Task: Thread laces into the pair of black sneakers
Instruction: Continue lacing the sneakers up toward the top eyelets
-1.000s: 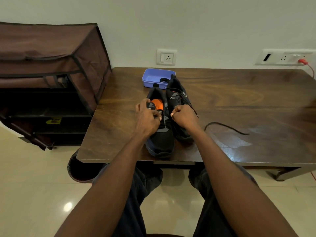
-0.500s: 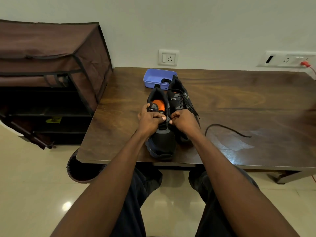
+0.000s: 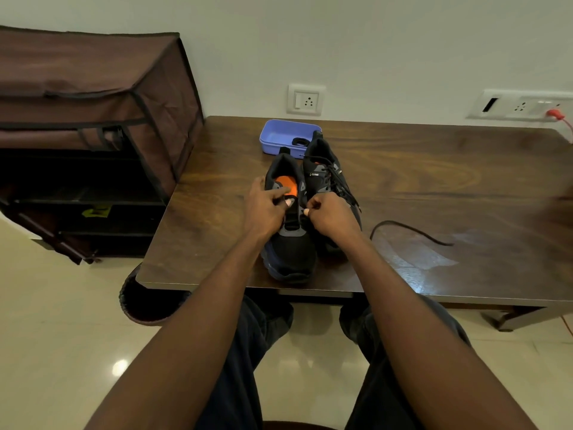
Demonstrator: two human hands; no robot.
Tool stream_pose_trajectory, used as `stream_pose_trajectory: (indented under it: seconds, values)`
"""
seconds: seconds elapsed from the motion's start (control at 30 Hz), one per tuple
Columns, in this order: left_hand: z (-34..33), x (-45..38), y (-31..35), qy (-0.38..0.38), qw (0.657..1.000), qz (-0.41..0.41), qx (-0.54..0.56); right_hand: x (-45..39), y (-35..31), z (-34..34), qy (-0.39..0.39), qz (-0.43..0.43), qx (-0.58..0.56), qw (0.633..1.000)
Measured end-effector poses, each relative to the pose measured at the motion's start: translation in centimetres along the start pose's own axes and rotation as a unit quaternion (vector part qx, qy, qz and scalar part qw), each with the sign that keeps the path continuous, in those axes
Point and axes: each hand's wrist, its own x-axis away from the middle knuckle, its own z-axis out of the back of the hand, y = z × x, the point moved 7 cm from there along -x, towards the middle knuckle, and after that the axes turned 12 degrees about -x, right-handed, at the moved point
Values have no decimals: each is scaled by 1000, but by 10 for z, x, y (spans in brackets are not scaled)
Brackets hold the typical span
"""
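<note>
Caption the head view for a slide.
Both hands work at the unlaced left sneaker beside its laced mate on a table.

The tabletop [image 3: 434, 181] is dark brown wood with wavy grain, and it shines near the front edge. Two black shoes stand on it side by side, toes toward the front edge. The left shoe [image 3: 291, 252] has orange inside. The right shoe [image 3: 325, 169] has a lace in it. A small blue box [image 3: 276, 138] sits behind the shoes, near the wall. A loose black lace [image 3: 409, 231] lies on the wood to the right of the shoes.
</note>
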Motion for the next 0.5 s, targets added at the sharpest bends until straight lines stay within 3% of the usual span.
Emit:
stream_pose_trajectory:
  seconds: [0.27, 0.33, 0.37, 0.43, 0.5]
  values:
    - [5, 2, 2, -30, 999, -11, 19, 6, -8, 20, 37, 28, 1, 999]
    - [11, 4, 2, -26, 999, -4, 34, 1, 9, 55, 105, -6, -71, 992]
    - [13, 5, 3, -23, 999, -3, 41, 1, 24, 81, 177, -44, -101, 978]
    - [16, 7, 3, -19, 998, -1, 63, 6, 65, 126, 319, -115, -157, 927]
    - [17, 9, 4, -24, 996, -6, 82, 4, 93, 144, 342, -163, -194, 905]
